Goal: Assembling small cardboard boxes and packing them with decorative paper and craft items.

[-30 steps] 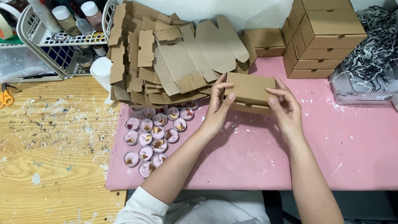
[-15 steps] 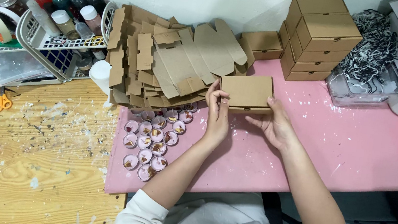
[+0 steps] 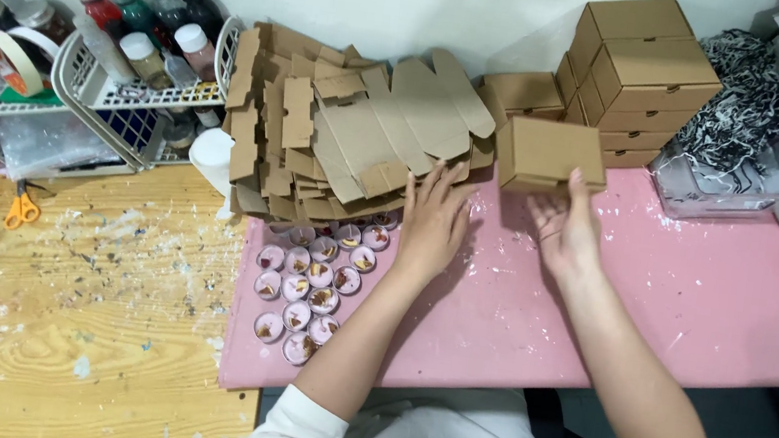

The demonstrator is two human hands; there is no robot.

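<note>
Small folded cardboard box (image 3: pixel 550 156), lid closed, sits on the pink mat (image 3: pixel 716 299) near its far edge, just in front of a stack of like boxes (image 3: pixel 646 77).

Right hand (image 3: pixel 562 228): palm down, forearm running in from the lower right. Fingers loosely spread and extended toward the box; one fingertip touches its near right edge, the others lie just short of it. Not clamped on anything.

Left hand (image 3: pixel 432 219): flat, palm down on the mat, fingers together and pointing away from the body. Tips reach the edge of the pile of flat unfolded box blanks (image 3: pixel 350 140); whether they touch the card, cannot tell. Holds nothing. The box lies to the right of this hand, apart from it.

Containers: white wire basket (image 3: pixel 108 90) at upper left, holding capped bottles and jars; a roll of tape (image 3: pixel 11 62) beside it. Clear tray (image 3: pixel 711 184) at right, filled with shredded black-and-white paper (image 3: pixel 746 94).

Cluster of small round pink cups (image 3: pixel 312 284) with brownish bits inside, on the mat's left corner, near the left wrist.

Orange-handled scissors (image 3: pixel 21 206) on the speckled wooden tabletop (image 3: pixel 68 338), well apart.
</note>
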